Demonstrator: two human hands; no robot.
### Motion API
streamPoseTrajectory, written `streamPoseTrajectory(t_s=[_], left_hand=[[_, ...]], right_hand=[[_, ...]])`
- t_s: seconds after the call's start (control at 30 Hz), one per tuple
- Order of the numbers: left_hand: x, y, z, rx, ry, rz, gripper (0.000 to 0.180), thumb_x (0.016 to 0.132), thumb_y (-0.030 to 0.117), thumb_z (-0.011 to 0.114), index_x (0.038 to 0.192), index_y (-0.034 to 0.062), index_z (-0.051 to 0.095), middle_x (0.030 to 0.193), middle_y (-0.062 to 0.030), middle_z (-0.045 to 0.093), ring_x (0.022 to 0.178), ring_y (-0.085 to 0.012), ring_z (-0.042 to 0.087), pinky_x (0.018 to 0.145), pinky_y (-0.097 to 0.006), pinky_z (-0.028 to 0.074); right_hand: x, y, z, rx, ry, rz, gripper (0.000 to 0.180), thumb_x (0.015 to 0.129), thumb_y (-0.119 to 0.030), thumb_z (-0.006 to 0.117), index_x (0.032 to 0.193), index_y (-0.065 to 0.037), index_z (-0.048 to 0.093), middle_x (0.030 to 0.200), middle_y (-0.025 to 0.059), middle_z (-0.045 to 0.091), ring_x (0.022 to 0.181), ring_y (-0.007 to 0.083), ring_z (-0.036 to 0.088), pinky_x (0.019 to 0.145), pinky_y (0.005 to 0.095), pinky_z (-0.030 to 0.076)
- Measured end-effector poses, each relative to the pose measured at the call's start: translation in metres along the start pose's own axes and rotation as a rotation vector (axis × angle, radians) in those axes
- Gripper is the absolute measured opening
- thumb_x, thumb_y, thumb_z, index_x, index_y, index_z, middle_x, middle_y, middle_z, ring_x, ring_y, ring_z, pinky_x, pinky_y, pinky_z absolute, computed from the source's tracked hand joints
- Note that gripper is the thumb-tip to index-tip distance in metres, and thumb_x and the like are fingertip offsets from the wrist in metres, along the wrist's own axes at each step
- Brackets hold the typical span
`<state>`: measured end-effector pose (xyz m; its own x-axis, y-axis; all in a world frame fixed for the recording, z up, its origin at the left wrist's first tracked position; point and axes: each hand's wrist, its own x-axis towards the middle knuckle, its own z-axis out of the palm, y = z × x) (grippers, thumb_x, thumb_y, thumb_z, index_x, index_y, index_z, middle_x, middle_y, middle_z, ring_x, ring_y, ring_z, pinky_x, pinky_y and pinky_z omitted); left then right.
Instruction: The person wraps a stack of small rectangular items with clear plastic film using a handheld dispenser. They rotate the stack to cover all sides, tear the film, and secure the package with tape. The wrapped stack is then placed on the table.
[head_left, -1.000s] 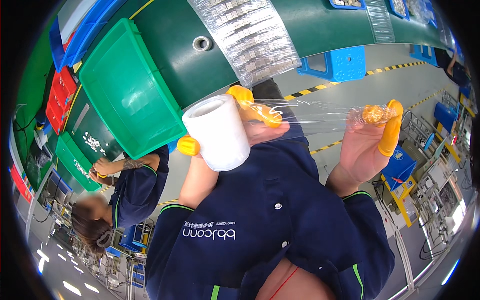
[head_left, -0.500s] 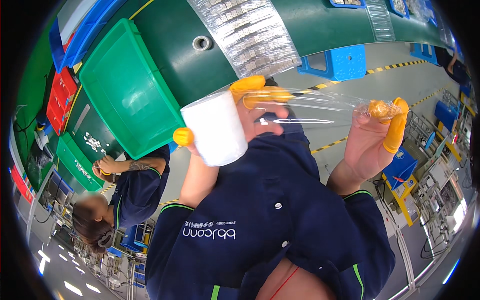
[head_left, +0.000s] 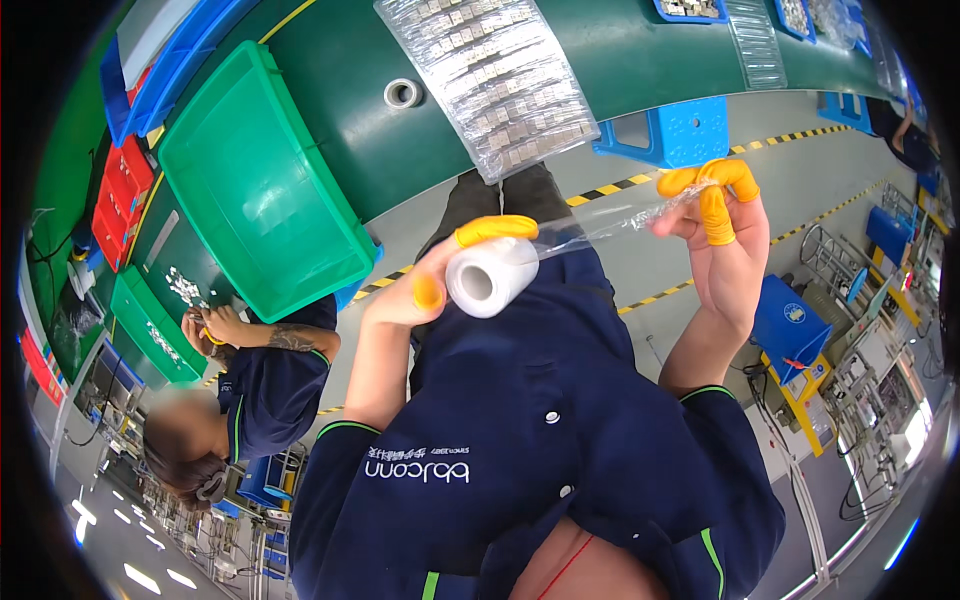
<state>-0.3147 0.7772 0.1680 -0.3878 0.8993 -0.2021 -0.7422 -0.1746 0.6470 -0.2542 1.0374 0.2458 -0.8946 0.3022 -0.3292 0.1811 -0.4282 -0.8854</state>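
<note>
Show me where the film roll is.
In the head view, near the middle, the film roll is in the left hand, its film reaching the right hand.

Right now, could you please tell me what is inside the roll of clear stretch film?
Inside the roll of clear stretch film, held in the left hand, a hollow core shows through its round opening. The core's far end is hidden by the roll itself.
</note>
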Motion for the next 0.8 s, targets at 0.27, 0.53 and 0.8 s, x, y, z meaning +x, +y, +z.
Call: streamPoseTrajectory(t_s=[0.27,0.53,0.8], left_hand=[[0.005,-0.025,0.013,-0.38,0.392,-0.235,0.069,0.078,0.041,0.051,0.127,-0.0048,0.036,0.121,-0.0164,0.048,0.11,-0.0226,0.049,0.096,-0.033,0.036],[0.005,-0.043,0.017,-0.52,0.29,-0.334,0.054,0.081,0.037,0.046,0.12,-0.0008,0.044,0.114,-0.015,0.053,0.099,-0.0231,0.055,0.087,-0.042,0.045],[0.002,-0.04,0.013,-0.636,0.363,-0.276,0.046,0.085,0.024,0.053,0.123,0.0084,0.034,0.12,-0.0178,0.048,0.111,-0.037,0.048,0.091,-0.046,0.042]], right_hand=[[-0.001,0.002,-0.006,-0.106,0.071,-0.011,0.014,0.085,-0.006,0.054,0.096,0.0,0.05,0.082,0.0103,0.058,0.069,0.0191,0.059,0.064,0.0276,0.049],[0.003,-0.002,0.014,-0.502,0.214,-0.053,0.026,0.071,0.002,0.068,0.089,-0.002,0.051,0.081,0.0028,0.055,0.074,0.0088,0.053,0.069,0.0221,0.043],[0.004,0.004,0.009,-0.468,0.032,-0.056,0.029,0.07,0.007,0.065,0.092,-0.002,0.049,0.084,0.0017,0.052,0.077,0.0092,0.05,0.073,0.0229,0.042]])
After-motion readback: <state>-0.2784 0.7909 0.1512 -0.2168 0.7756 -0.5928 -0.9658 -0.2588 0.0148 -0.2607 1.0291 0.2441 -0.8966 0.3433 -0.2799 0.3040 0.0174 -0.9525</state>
